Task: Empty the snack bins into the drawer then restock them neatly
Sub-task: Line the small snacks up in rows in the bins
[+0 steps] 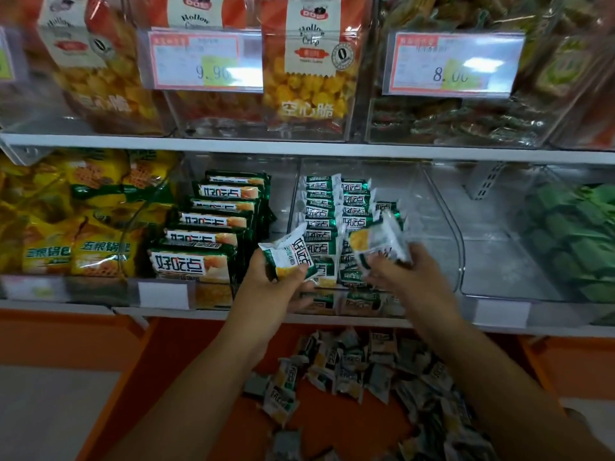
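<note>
A clear plastic snack bin (442, 207) on the lower shelf holds two neat rows of small green-and-white snack packets (324, 207) along its left side. My left hand (279, 287) grips one such packet (289, 256) at the bin's front. My right hand (396, 271) holds a small bunch of the same packets (382, 241), blurred, just over the bin's front edge. Below the shelf, the open orange drawer (186, 377) contains several loose packets (362, 367) in a heap.
Left of the bin stands a bin of larger green packs (206, 241) in a row, then yellow bags (83, 227). A bin of green packets (572, 237) sits at the right. The upper shelf (299, 146) carries more bins with price tags.
</note>
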`<action>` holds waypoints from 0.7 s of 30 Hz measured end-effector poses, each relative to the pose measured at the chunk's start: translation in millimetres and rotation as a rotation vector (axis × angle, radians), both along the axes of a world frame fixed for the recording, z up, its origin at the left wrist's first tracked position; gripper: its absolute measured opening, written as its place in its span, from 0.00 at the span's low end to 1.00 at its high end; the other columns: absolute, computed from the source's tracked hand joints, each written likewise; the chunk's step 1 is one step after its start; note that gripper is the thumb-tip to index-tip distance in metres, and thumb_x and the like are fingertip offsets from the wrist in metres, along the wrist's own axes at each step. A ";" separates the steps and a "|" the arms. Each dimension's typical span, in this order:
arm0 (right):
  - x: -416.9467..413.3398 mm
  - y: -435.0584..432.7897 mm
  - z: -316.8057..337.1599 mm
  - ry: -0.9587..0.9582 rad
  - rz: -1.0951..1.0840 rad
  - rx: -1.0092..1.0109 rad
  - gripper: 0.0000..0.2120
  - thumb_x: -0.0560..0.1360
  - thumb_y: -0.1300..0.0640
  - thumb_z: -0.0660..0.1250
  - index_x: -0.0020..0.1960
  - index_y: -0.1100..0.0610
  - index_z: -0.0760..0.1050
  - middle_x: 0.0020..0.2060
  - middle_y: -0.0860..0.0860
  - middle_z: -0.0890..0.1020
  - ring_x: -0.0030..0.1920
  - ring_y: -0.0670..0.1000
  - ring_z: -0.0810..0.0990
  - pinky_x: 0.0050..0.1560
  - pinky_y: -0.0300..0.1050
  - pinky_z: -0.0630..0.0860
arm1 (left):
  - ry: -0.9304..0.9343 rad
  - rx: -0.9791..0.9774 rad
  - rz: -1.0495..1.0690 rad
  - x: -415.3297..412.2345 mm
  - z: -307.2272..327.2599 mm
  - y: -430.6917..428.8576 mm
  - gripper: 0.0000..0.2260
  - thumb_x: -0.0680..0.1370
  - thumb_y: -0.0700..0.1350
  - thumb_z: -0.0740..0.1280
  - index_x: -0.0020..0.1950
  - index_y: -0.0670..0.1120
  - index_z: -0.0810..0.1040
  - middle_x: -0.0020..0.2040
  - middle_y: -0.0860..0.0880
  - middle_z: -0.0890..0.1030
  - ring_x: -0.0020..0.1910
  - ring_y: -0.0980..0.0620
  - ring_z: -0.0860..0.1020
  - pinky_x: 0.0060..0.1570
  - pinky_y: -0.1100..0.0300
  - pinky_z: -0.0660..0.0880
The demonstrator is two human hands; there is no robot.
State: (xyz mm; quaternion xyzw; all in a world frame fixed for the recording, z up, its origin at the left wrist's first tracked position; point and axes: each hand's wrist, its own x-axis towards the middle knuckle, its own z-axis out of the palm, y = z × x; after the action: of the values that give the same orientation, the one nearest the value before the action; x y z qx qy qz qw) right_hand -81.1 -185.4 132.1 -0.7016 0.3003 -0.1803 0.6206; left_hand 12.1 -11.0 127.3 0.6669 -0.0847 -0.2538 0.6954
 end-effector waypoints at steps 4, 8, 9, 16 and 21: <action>26.7 -56.2 7.4 0.232 0.073 -0.545 0.17 0.73 0.46 0.71 0.58 0.52 0.73 0.46 0.52 0.78 0.42 0.52 0.77 0.36 0.41 0.70 | -0.090 0.041 -0.001 7.7 5.0 6.5 0.28 0.78 0.47 0.68 0.74 0.57 0.60 0.64 0.51 0.75 0.45 0.54 0.85 0.47 0.56 0.82; 61.5 -85.3 -8.1 0.404 0.260 -0.744 0.21 0.74 0.49 0.71 0.65 0.53 0.75 0.58 0.58 0.76 0.51 0.54 0.77 0.47 0.41 0.69 | -0.136 0.037 -0.006 13.2 3.8 9.7 0.13 0.79 0.44 0.67 0.52 0.63 0.68 0.53 0.53 0.80 0.44 0.53 0.85 0.41 0.61 0.81; 67.3 -86.7 -10.5 0.419 0.299 -0.762 0.20 0.75 0.51 0.71 0.65 0.54 0.74 0.59 0.58 0.76 0.52 0.55 0.78 0.48 0.42 0.70 | -0.142 0.050 -0.002 13.9 2.9 10.8 0.13 0.79 0.44 0.67 0.52 0.62 0.69 0.52 0.52 0.81 0.44 0.53 0.85 0.40 0.62 0.81; 85.1 -87.4 -28.0 0.253 0.246 -0.727 0.12 0.74 0.54 0.72 0.55 0.55 0.75 0.49 0.52 0.75 0.49 0.54 0.76 0.46 0.41 0.68 | -0.173 0.124 -0.015 16.1 -2.3 15.9 0.12 0.79 0.46 0.67 0.61 0.53 0.71 0.52 0.50 0.82 0.43 0.55 0.84 0.39 0.64 0.79; 79.0 -84.8 -40.6 0.192 0.186 -0.654 0.10 0.73 0.52 0.72 0.53 0.48 0.76 0.54 0.57 0.74 0.47 0.53 0.78 0.53 0.47 0.77 | -0.205 0.198 -0.076 15.5 -3.7 17.7 0.29 0.73 0.57 0.69 0.72 0.54 0.67 0.60 0.53 0.80 0.53 0.54 0.82 0.53 0.54 0.79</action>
State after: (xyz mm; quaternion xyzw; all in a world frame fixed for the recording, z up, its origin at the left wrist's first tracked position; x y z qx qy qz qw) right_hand -2.1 -270.2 91.5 -0.9013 0.2185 -0.1432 0.3457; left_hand 27.6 6.7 123.6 0.7511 -0.1549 -0.2176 0.6037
